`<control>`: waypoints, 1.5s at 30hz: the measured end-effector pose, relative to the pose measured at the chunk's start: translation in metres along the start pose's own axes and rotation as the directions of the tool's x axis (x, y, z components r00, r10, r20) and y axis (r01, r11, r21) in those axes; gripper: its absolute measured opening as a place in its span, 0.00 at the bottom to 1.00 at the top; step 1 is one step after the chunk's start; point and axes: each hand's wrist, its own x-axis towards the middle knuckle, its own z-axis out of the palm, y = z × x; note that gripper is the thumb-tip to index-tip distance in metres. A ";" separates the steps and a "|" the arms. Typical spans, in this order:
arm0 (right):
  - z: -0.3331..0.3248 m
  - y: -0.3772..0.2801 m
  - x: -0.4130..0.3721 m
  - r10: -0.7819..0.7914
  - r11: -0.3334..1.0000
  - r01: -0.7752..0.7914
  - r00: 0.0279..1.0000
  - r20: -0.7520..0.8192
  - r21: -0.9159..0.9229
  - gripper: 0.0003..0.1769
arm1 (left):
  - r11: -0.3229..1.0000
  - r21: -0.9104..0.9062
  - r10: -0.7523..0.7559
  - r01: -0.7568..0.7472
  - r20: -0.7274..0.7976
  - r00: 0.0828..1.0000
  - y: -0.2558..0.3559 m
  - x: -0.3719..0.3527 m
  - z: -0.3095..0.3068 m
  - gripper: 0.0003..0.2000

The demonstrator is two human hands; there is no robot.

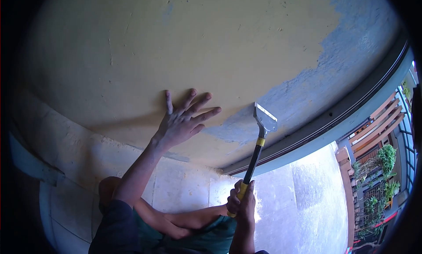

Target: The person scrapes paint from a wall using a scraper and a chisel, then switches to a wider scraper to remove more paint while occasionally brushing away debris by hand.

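Observation:
My left hand [182, 115] lies against the yellowish painted wall [149, 47] with its fingers spread, holding nothing. In my right hand [241, 198] is a long-handled scraper [252, 161], gripped near the lower end of its black and yellow handle. The scraper's wide metal head points up, its blade edge right at the wall where yellow paint meets a bluish stripped patch [290, 93]. That rough patch runs from near the scraper up to the upper right.
A dark-edged frame [325, 133] borders the wall on the right. Below are pale floor tiles [281, 201] and my bent legs [180, 223]. Outside on the right stand green plants [387, 157], a brick edge [347, 179] and brown slats [380, 117].

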 end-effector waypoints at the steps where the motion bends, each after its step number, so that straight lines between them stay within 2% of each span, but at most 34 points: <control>1: 0.001 -0.001 0.001 -0.009 1.000 0.009 1.000 -0.014 -0.013 0.29 | 1.000 0.004 0.000 0.000 -0.015 1.000 0.000 0.000 0.000 0.42; 6: 0.008 -0.007 0.000 -0.070 0.997 0.071 0.997 0.015 -0.035 0.29 | 1.000 -0.009 0.005 -0.005 0.001 1.000 0.002 -0.003 0.000 0.42; 8: 0.003 0.000 -0.001 -0.029 0.999 0.029 1.000 0.001 0.017 0.29 | 1.000 -0.003 0.006 -0.006 -0.003 1.000 0.003 -0.002 -0.001 0.42; 14: 0.011 -0.008 -0.003 -0.042 0.998 0.041 0.999 -0.017 -0.049 0.29 | 1.000 -0.016 0.015 -0.015 -0.005 1.000 0.005 -0.003 0.001 0.41; 18: 0.005 0.006 -0.003 0.023 1.000 -0.023 0.999 -0.032 -0.016 0.29 | 1.000 -0.022 0.002 -0.002 0.000 1.000 0.003 -0.001 -0.001 0.42; 19: 0.004 0.004 0.000 0.008 1.000 -0.008 1.000 0.014 0.015 0.29 | 1.000 -0.029 -0.002 0.002 0.000 1.000 0.003 0.000 0.000 0.42; 22: 0.011 -0.001 0.003 -0.054 0.998 0.053 0.998 -0.019 -0.040 0.29 | 1.000 -0.016 0.009 -0.010 -0.011 1.000 0.006 -0.003 0.001 0.42; 26: 0.014 0.005 -0.004 0.017 1.000 -0.018 0.999 -0.036 -0.017 0.29 | 1.000 -0.028 0.003 -0.003 0.004 1.000 0.003 0.000 -0.005 0.42; 28: 0.015 0.004 -0.002 0.000 1.000 -0.002 0.999 -0.042 -0.030 0.28 | 0.997 -0.081 -0.003 0.004 0.016 1.000 0.003 0.000 -0.004 0.42; 31: 0.015 -0.001 0.002 -0.058 0.998 0.057 0.998 -0.018 -0.037 0.28 | 0.998 -0.058 -0.006 0.007 0.028 1.000 0.003 -0.001 -0.004 0.42; 35: 0.012 0.006 -0.004 0.007 1.000 -0.007 1.000 -0.024 -0.018 0.29 | 0.999 -0.040 0.003 -0.003 0.003 1.000 0.004 0.000 -0.003 0.42; 40: 0.010 -0.003 0.004 -0.018 1.000 0.018 1.000 -0.005 0.008 0.29 | 1.000 -0.002 0.009 -0.009 -0.013 1.000 0.003 -0.002 -0.004 0.43; 42: 0.010 -0.004 0.005 -0.076 0.996 0.076 0.997 0.004 -0.055 0.30 | 1.000 -0.008 0.014 -0.014 -0.009 1.000 0.005 -0.003 -0.002 0.42; 43: 0.004 -0.001 0.003 -0.008 1.000 0.008 1.000 0.023 -0.018 0.30 | 1.000 -0.001 0.012 -0.012 -0.017 1.000 0.003 -0.001 -0.001 0.42; 45: 0.003 0.003 0.000 0.014 1.000 -0.014 1.000 0.022 -0.009 0.30 | 1.000 0.003 0.008 -0.008 -0.022 1.000 0.003 0.001 -0.001 0.42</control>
